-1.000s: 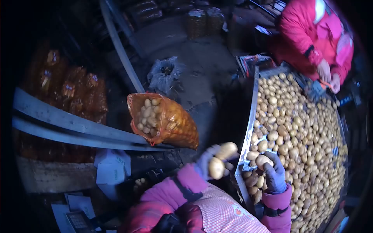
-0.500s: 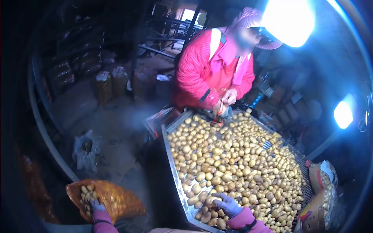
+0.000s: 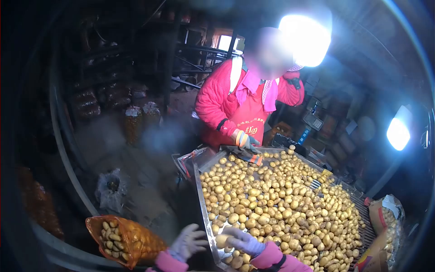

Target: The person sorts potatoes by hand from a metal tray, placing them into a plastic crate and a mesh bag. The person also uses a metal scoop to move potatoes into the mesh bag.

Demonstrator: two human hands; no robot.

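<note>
My left hand, in a pale purple glove, hangs between the orange mesh bag and the metal sorting table. Its fingers are spread and hold nothing. At the table's near left corner, my right hand, gloved alike, grips a potato from above. A thick layer of loose potatoes covers most of the tabletop. The orange mesh bag lies tilted at lower left, its mouth showing several potatoes inside.
Across the table a co-worker in a red jacket has one gloved hand at the far edge and the other arm raised. A fork-like tool lies among the potatoes. A filled sack stands at right. Bright lamps hang overhead.
My left hand has come out of the mesh bag and moved right, toward the table. My right hand has shifted slightly left with a potato. The co-worker has straightened and raised one arm.
</note>
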